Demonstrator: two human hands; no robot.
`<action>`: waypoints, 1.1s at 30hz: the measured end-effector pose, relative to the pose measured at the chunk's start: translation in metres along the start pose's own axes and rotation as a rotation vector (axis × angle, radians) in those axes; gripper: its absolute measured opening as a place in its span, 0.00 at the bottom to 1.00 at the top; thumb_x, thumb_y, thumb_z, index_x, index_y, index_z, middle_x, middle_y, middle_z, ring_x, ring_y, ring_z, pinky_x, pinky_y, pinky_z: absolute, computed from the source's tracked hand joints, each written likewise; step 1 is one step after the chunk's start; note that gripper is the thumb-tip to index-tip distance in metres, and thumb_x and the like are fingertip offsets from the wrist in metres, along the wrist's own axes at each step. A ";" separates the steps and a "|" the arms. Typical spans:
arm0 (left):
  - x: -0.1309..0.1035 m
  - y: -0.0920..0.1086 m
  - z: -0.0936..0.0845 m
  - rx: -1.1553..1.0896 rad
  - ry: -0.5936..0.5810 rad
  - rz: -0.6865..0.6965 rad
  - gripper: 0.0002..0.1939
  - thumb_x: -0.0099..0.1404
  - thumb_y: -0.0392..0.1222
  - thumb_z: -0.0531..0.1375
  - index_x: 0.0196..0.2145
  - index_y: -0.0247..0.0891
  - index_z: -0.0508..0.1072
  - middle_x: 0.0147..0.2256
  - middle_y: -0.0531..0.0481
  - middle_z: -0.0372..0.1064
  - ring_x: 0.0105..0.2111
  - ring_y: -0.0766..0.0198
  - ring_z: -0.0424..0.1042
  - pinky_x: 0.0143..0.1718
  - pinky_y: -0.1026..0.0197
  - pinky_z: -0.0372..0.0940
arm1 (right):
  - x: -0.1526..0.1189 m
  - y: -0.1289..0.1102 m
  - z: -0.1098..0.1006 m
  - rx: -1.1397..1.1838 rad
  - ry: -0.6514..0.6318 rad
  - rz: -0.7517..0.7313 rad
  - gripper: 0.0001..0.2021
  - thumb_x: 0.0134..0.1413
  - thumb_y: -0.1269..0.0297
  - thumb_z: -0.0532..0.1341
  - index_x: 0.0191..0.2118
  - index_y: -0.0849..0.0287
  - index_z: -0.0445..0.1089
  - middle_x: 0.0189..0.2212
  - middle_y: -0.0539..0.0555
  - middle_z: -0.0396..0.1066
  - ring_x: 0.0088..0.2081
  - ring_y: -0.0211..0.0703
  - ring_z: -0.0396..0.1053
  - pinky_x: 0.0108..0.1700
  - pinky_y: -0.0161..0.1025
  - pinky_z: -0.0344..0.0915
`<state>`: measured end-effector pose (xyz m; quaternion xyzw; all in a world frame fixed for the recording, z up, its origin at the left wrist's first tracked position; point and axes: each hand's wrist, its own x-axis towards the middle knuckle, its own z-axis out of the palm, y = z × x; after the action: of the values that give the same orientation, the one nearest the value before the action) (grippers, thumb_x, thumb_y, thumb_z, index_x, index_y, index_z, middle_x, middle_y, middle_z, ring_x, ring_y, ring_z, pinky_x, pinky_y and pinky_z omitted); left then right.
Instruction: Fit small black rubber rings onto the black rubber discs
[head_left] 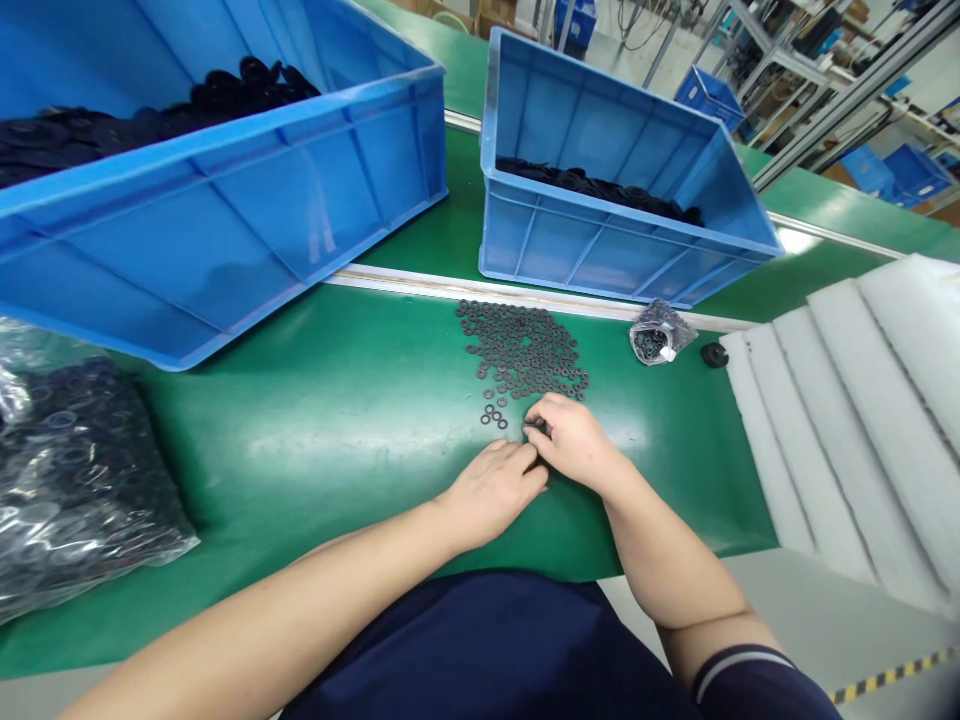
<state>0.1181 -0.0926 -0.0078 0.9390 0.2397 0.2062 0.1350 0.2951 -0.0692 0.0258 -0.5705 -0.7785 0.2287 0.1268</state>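
Many small dark rings (525, 345) lie flat in a loose patch on the green tabletop (337, 420), with several strays (495, 415) at its near edge. Just below the patch, my right hand (576, 442) has its thumb and forefinger closed together. A dark bit shows at those fingertips; it looks like one of the rings, but most of it is covered. My left hand (495, 492) is beside it, palm down with fingers curled inward, almost touching the right. Whatever lies under the left fingertips is hidden.
Two blue bins (330, 190) (600, 235) with black parts stand along the back. A clear bag (75, 480) of dark rings lies at left. Behind on the right are a small open bag (656, 335), a black round part (715, 354) and stacked white foam sheets (840, 400).
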 end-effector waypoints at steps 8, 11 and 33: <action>-0.007 0.002 -0.018 0.092 -0.150 -0.075 0.13 0.70 0.29 0.48 0.33 0.34 0.71 0.32 0.45 0.68 0.33 0.57 0.70 0.40 0.52 0.68 | 0.005 -0.002 0.012 0.134 0.145 -0.065 0.03 0.55 0.72 0.62 0.34 0.58 0.70 0.31 0.50 0.67 0.30 0.37 0.65 0.35 0.35 0.64; -0.013 -0.001 -0.033 0.110 -0.211 -0.212 0.12 0.66 0.25 0.50 0.31 0.34 0.70 0.31 0.44 0.67 0.31 0.56 0.71 0.37 0.52 0.69 | 0.007 -0.010 0.016 0.130 0.124 -0.079 0.03 0.56 0.72 0.62 0.35 0.58 0.70 0.32 0.51 0.68 0.31 0.37 0.66 0.36 0.35 0.64; -0.025 -0.060 -0.056 -0.155 -0.065 -0.448 0.07 0.69 0.38 0.55 0.38 0.36 0.73 0.36 0.46 0.69 0.37 0.58 0.72 0.41 0.56 0.68 | 0.021 -0.016 0.021 0.076 0.116 0.159 0.10 0.51 0.66 0.70 0.25 0.57 0.69 0.25 0.48 0.69 0.31 0.39 0.65 0.35 0.36 0.59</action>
<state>0.0489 -0.0452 0.0126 0.8553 0.4212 0.1586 0.2567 0.2652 -0.0579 0.0142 -0.6376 -0.7129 0.2341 0.1746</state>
